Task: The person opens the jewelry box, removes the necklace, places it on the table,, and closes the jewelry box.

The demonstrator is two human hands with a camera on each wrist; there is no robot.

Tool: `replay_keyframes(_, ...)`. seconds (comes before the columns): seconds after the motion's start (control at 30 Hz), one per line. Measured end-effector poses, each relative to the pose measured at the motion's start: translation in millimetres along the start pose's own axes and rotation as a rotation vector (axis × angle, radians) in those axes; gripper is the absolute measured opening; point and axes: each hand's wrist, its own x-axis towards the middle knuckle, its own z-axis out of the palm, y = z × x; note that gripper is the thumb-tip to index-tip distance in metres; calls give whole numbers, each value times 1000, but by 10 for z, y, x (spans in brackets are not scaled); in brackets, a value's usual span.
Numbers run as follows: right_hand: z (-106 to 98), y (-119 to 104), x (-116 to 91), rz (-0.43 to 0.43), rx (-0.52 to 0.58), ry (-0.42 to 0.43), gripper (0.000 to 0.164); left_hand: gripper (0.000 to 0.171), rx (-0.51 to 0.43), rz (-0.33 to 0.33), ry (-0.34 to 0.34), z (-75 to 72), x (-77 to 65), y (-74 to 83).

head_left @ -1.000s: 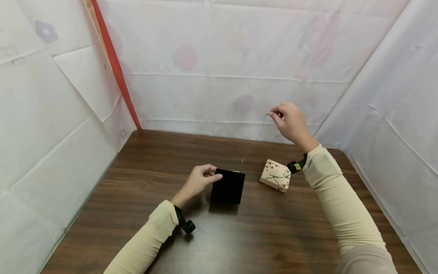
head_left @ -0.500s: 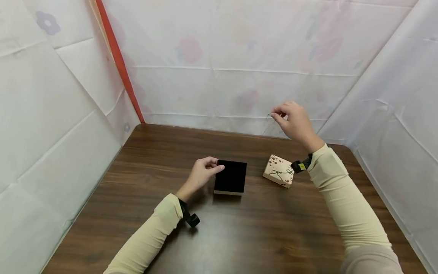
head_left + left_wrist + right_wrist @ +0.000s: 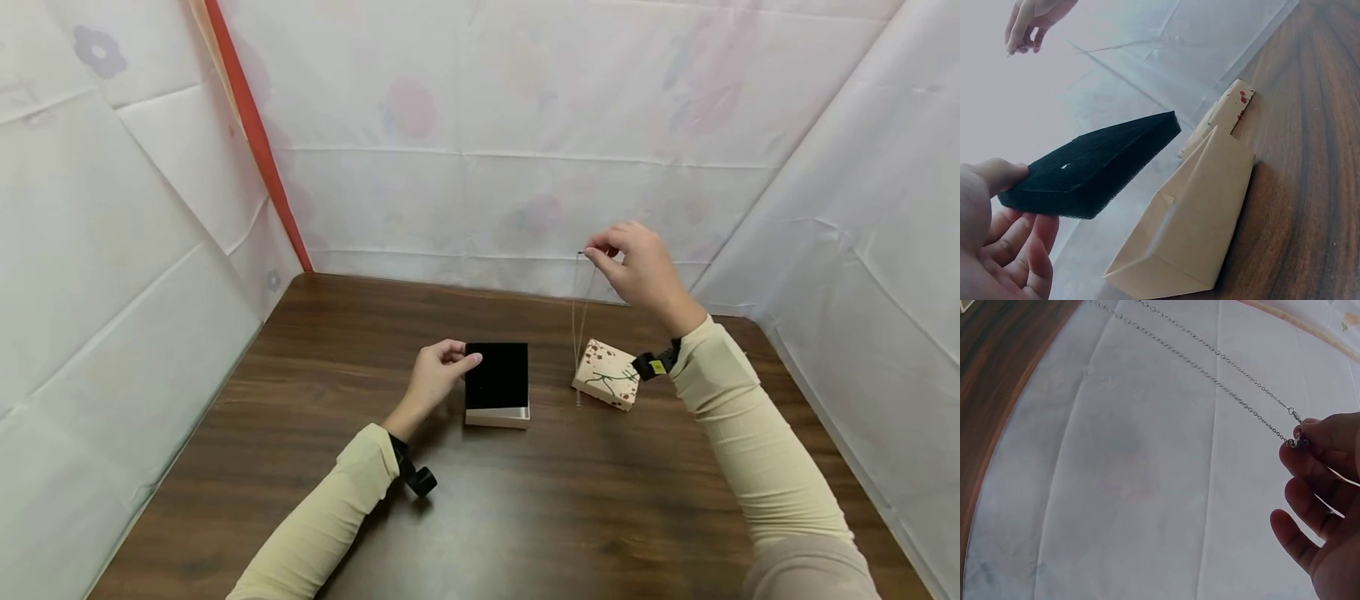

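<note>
My left hand (image 3: pixel 437 377) pinches a black foam pad (image 3: pixel 1097 159) between thumb and fingers. In the left wrist view the pad is tilted above an open cream box base (image 3: pixel 1200 219), with a small pale mark on its top. From the head view the pad covers most of that box base (image 3: pixel 497 422). Raised at the right, my right hand (image 3: pixel 633 265) pinches a thin chain necklace (image 3: pixel 1210 374) by its clasp end. Both strands of the necklace (image 3: pixel 576 321) hang down in front of the patterned lid, a small light end lowest.
A cream box lid (image 3: pixel 609 375) with red blossoms and a dark branch rests on the table to the right of the box base. The brown wood-grain table (image 3: pixel 480 517) is bounded by white cloth walls (image 3: pixel 465 200) at the back and sides.
The necklace was swinging out to the left and now hangs nearly straight down. The foam pad has tilted and shifted up off the front of the box base, baring its inside edge.
</note>
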Motion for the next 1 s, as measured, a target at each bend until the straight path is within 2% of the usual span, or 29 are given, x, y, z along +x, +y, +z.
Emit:
replay_keyframes(0.33, 16, -15, -9, -15, 30, -11, 13, 23, 2, -33, 10, 26, 7, -37)
replay_keyframes(0.67, 60, -13, -38, 9, 26, -45, 13, 22, 2, -45, 21, 43, 2, -59)
replay_keyframes(0.87, 142, 79, -44, 60, 28, -73, 15, 21, -11, -45, 20, 65, 5, -53)
replay_keyframes(1.0, 233, 210, -51, 97, 9, -57, 16, 22, -7, -55, 12, 65, -2, -53)
